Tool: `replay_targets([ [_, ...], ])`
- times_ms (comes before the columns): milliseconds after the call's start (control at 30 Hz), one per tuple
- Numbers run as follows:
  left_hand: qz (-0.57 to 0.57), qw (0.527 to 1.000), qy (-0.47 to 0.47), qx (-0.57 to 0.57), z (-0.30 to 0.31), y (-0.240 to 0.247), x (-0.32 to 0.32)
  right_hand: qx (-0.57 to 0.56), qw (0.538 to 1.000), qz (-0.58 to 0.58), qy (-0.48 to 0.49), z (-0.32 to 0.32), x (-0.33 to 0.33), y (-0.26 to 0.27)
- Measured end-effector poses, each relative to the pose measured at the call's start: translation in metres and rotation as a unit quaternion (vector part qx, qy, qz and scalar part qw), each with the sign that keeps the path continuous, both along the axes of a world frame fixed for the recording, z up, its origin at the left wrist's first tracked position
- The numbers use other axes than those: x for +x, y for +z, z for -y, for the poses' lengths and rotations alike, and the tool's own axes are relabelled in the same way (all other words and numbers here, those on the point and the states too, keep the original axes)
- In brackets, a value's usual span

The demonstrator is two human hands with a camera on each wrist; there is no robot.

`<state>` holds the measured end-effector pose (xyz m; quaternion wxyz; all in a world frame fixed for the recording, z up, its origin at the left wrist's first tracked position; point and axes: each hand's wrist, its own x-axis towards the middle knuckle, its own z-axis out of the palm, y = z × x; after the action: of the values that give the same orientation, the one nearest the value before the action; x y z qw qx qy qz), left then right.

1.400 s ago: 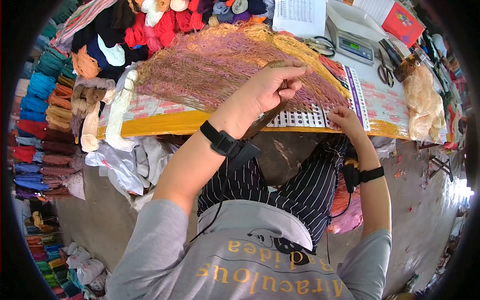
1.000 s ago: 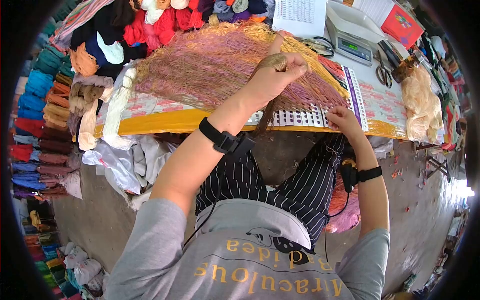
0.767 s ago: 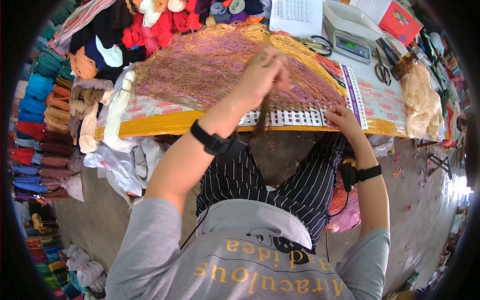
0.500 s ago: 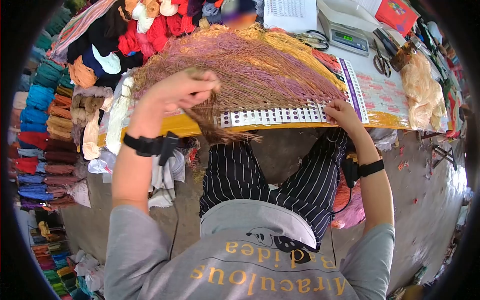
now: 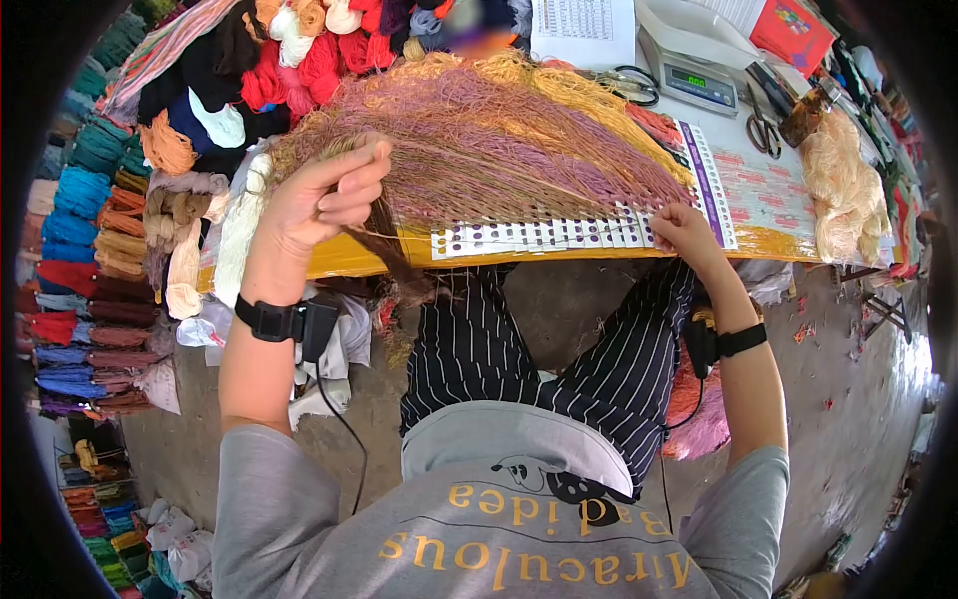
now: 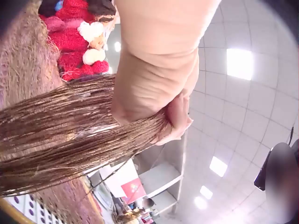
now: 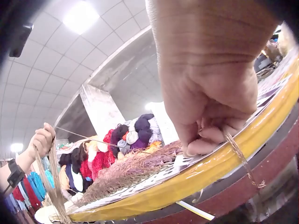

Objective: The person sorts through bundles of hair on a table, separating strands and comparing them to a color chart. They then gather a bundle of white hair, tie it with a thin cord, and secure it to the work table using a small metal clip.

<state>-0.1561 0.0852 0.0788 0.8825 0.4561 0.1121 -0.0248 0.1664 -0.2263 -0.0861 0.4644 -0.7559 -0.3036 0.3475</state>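
Note:
My left hand [image 5: 339,195] is raised over the left part of the table and grips a bundle of thin brown yarn [image 6: 84,135], whose tail hangs past the table's front edge. A taut strand runs from it toward my right hand [image 5: 687,235]. That hand pinches a few brown thread ends [image 7: 245,161] low at the front edge, beside the punched white card strips [image 5: 539,236]. Behind the strips spreads a wide fan of purple, orange and brown yarn [image 5: 479,130]. In the right wrist view, the left hand shows in the distance with yarn draping from it.
A digital scale [image 5: 694,85], black-handled scissors [image 5: 763,135] and a printed sheet [image 5: 584,30] lie at the back right. Pale peach yarn [image 5: 843,190] hangs at the right end. Red skeins [image 5: 319,68] fill the back left, and a white skein [image 5: 235,235] drapes over the yellow-taped edge [image 5: 599,252].
My left hand has swept left across the yarn fan from near the centre right, carrying the brown bundle along. My right hand has stayed at the front edge.

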Motion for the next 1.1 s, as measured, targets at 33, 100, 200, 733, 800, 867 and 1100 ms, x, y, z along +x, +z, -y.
replay_targets([
  [33,0.029,0.999,0.008,-0.018,0.002,0.001,0.005,0.009,1.000,-0.004,-0.003,0.000,-0.001,0.000],
  [100,0.053,0.998,0.020,-0.022,0.003,0.007,0.011,0.020,1.000,-0.005,-0.010,0.001,-0.003,0.000],
  [200,0.194,0.976,0.056,-0.086,-0.009,0.031,0.008,0.040,0.999,-0.020,-0.019,0.003,-0.004,-0.003],
  [733,0.406,0.877,0.256,-0.035,-0.068,0.172,-0.133,0.059,0.998,0.019,-0.027,0.006,-0.004,-0.007],
  [800,0.406,0.869,0.281,-0.035,-0.085,0.177,-0.146,0.060,0.997,0.007,-0.039,0.007,-0.003,-0.006],
  [867,0.389,0.886,0.252,-0.018,-0.102,0.175,-0.155,0.069,0.996,-0.005,-0.049,0.008,-0.004,-0.004],
  [1100,0.259,0.924,0.249,0.131,-0.021,0.129,-0.085,0.149,0.980,0.060,-0.120,0.013,-0.020,0.017],
])
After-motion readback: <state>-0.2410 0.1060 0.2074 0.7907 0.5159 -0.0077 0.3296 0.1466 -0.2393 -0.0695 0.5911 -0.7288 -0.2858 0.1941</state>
